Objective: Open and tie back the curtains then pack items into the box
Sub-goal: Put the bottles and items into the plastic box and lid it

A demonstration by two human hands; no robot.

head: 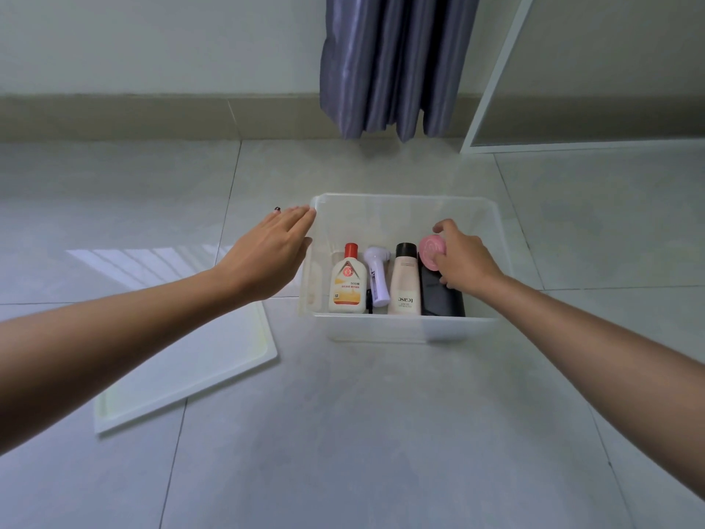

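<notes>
A clear plastic box [404,328] stands on the tiled floor. Inside lie a white bottle with a red cap [346,284], a small lilac device [375,274], a pink tube with a black cap [405,282] and a black pouch [442,299]. My right hand [463,257] reaches into the box and grips a round pink case [431,250] above the pouch. My left hand [272,248] rests flat against the box's left rim, fingers together, holding nothing. The purple curtain [393,66] hangs bunched together against the wall behind the box.
The box's white lid [183,372] lies flat on the floor to the left, partly under my left forearm. A white door frame [496,74] stands at the back right. Pale floor tiles surround the box.
</notes>
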